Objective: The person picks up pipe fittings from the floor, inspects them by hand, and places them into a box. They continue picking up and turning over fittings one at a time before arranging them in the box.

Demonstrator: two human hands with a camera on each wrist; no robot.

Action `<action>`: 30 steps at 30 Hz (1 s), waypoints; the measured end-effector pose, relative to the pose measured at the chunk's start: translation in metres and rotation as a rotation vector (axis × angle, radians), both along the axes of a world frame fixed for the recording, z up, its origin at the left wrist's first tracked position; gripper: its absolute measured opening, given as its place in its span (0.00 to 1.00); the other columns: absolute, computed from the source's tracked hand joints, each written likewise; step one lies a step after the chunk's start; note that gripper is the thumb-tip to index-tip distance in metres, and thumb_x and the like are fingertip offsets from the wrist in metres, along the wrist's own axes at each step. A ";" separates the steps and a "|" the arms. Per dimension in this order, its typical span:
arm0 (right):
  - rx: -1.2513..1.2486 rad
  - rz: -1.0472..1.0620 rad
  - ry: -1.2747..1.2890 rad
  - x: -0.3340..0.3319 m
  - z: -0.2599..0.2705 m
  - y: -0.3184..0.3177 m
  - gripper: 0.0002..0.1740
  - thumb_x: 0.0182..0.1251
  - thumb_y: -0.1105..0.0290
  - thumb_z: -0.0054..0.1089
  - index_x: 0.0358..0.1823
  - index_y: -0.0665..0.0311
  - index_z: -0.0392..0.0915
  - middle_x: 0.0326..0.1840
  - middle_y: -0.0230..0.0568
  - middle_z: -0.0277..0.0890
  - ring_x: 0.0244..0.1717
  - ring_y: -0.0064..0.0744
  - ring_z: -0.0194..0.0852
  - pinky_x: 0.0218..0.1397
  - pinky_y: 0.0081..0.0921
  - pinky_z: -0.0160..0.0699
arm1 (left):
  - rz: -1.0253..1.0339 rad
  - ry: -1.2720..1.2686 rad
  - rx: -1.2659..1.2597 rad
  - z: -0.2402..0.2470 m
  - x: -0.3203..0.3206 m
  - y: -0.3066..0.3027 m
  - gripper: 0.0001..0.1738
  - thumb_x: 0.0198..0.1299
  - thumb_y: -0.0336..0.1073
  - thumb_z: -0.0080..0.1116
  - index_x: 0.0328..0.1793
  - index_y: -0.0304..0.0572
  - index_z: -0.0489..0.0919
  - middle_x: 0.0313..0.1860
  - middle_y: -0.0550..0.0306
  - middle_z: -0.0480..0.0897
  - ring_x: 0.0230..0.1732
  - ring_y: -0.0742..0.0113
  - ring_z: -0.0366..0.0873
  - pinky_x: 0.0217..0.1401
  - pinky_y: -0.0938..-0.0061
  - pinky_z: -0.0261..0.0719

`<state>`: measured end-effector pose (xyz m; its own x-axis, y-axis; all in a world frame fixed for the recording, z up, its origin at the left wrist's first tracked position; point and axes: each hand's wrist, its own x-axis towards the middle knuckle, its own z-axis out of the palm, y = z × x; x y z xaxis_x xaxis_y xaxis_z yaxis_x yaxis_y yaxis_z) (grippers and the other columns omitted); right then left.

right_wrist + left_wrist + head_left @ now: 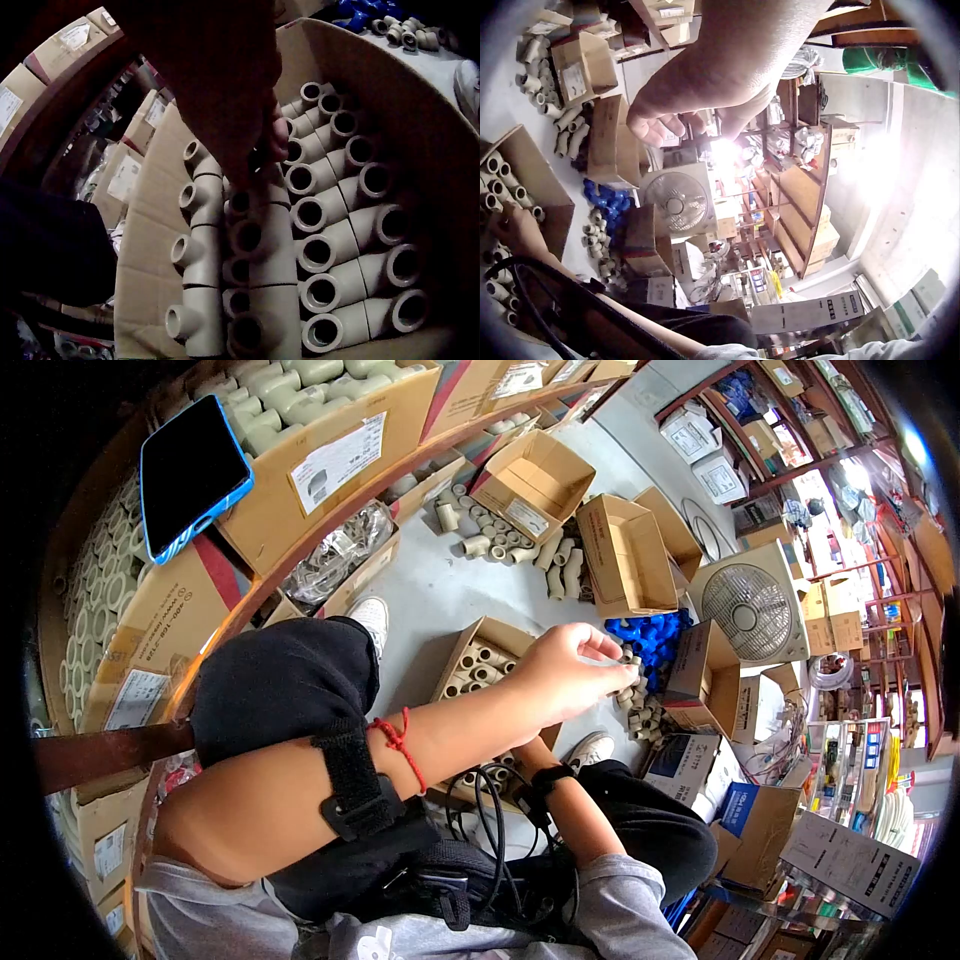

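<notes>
In the head view my left hand (575, 675) is raised above an open carton, fingers loosely bent, thumb stretched forward. The left wrist view shows nothing between the fingers of this left hand (697, 94). My right hand (530, 750) is lowered into the carton (455, 660), partly behind my left forearm. In the right wrist view the right hand (232, 105) is dark, its fingertips down at the middle row of beige pipe tees (271, 247). I cannot tell whether it grips one. More tees (322, 291) lie in neat rows, their side openings facing up.
Loose beige fittings (500, 540) and blue fittings (650, 640) lie on the floor among open cartons (535, 470). A square fan (750, 605) stands at the right. On the left shelf, a phone (195, 475) rests on cartons of fittings. Black cables (490, 800) hang between my arms.
</notes>
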<state>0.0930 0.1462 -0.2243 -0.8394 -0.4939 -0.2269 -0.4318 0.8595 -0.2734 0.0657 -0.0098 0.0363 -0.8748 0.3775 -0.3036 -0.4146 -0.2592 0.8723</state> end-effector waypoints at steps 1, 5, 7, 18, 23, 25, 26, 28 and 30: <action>-0.004 0.006 -0.002 -0.002 0.001 0.000 0.18 0.46 0.66 0.54 0.39 0.68 0.69 0.40 0.52 0.68 0.43 0.46 0.65 0.46 0.35 0.65 | 0.003 0.004 0.000 -0.001 -0.001 0.000 0.17 0.43 0.41 0.60 0.36 0.39 0.72 0.33 0.57 0.73 0.33 0.73 0.71 0.35 0.80 0.70; -0.193 0.013 -0.233 -0.016 0.025 -0.001 0.27 0.42 0.64 0.61 0.46 0.67 0.66 0.44 0.53 0.68 0.48 0.46 0.64 0.50 0.35 0.63 | 0.033 0.004 -0.006 -0.007 -0.007 -0.002 0.16 0.43 0.40 0.60 0.35 0.39 0.72 0.32 0.58 0.74 0.32 0.74 0.71 0.37 0.81 0.69; -0.409 -0.096 -0.315 -0.025 -0.040 0.023 0.28 0.43 0.58 0.59 0.45 0.67 0.66 0.40 0.52 0.70 0.43 0.48 0.68 0.45 0.36 0.66 | 0.046 -0.013 0.032 -0.013 -0.012 -0.004 0.15 0.43 0.40 0.60 0.35 0.40 0.73 0.31 0.59 0.74 0.33 0.75 0.71 0.37 0.81 0.69; -0.498 -0.510 -0.093 -0.130 0.059 0.058 0.23 0.54 0.55 0.51 0.40 0.70 0.67 0.24 0.46 0.74 0.25 0.33 0.73 0.30 0.26 0.70 | 0.292 -0.216 -0.415 -0.136 -0.162 -0.035 0.16 0.48 0.42 0.47 0.45 0.49 0.69 0.39 0.62 0.68 0.41 0.69 0.63 0.43 0.67 0.61; -1.014 -0.899 -0.454 -0.172 0.050 0.063 0.26 0.59 0.52 0.43 0.44 0.72 0.64 0.34 0.46 0.71 0.26 0.25 0.69 0.23 0.19 0.69 | 0.407 -0.294 -0.471 -0.192 -0.193 -0.064 0.23 0.46 0.41 0.48 0.49 0.39 0.66 0.45 0.55 0.68 0.45 0.62 0.64 0.47 0.61 0.62; -0.914 -0.964 -0.624 -0.189 0.051 0.056 0.31 0.61 0.47 0.32 0.52 0.67 0.60 0.45 0.44 0.68 0.41 0.32 0.68 0.41 0.27 0.68 | 0.384 -0.319 -0.484 -0.210 -0.204 -0.070 0.24 0.47 0.41 0.46 0.50 0.39 0.65 0.49 0.55 0.67 0.50 0.61 0.63 0.51 0.61 0.60; -0.903 -0.965 -0.622 -0.199 0.046 0.051 0.31 0.61 0.46 0.31 0.52 0.67 0.61 0.46 0.43 0.68 0.42 0.32 0.67 0.42 0.28 0.68 | 0.380 -0.328 -0.489 -0.219 -0.210 -0.072 0.24 0.47 0.42 0.46 0.51 0.40 0.65 0.51 0.55 0.66 0.52 0.60 0.62 0.53 0.60 0.59; -0.882 -0.956 -0.620 -0.220 0.033 0.036 0.33 0.61 0.45 0.28 0.53 0.66 0.61 0.48 0.41 0.67 0.43 0.32 0.66 0.43 0.28 0.67 | 0.369 -0.356 -0.461 -0.239 -0.219 -0.069 0.24 0.49 0.42 0.44 0.53 0.40 0.64 0.52 0.54 0.65 0.54 0.59 0.60 0.54 0.59 0.58; -0.873 -0.947 -0.614 -0.241 0.023 0.018 0.33 0.61 0.44 0.28 0.53 0.66 0.62 0.51 0.38 0.65 0.44 0.32 0.64 0.45 0.29 0.66 | 0.321 -0.391 -0.433 -0.255 -0.226 -0.064 0.26 0.51 0.43 0.42 0.56 0.41 0.60 0.56 0.55 0.62 0.58 0.59 0.57 0.57 0.60 0.54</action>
